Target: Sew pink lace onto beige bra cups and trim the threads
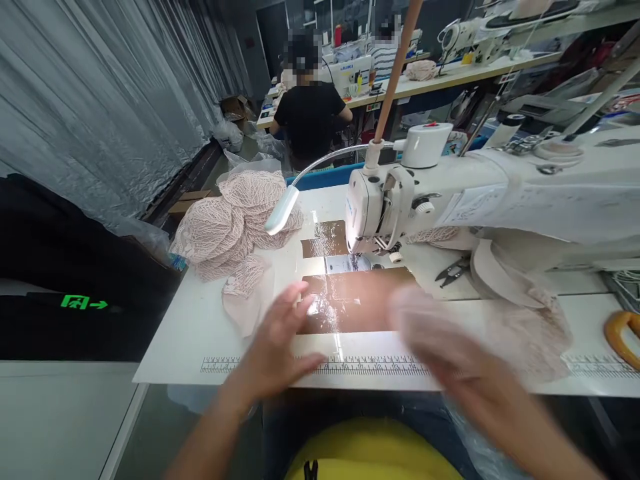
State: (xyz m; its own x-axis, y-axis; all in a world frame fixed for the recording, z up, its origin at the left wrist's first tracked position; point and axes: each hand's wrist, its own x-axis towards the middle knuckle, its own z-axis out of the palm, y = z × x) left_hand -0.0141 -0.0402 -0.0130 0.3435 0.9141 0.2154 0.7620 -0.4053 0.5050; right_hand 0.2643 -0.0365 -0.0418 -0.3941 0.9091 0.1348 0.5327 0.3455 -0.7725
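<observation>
My left hand (277,340) is open over the sewing table (185,333), fingers and thumb spread beside the shiny brown tape (345,310) in front of the needle. On the other side of the tape, my right hand (450,350) is smeared by motion. A pale pink fabric piece (417,313) shows blurred at its fingers and seems gripped there. The white sewing machine (367,207) has its presser foot (354,260) behind the tape. A lace-topped pale pink piece (247,287) lies left of my left hand.
Stacked lace cups (215,227) lie at the table's left. Thread snips (453,270) rest under the machine arm, near more pink fabric pieces (530,320). A lamp (283,210) hangs over the left side. An orange ring (623,337) lies far right. A co-worker (310,110) sits ahead.
</observation>
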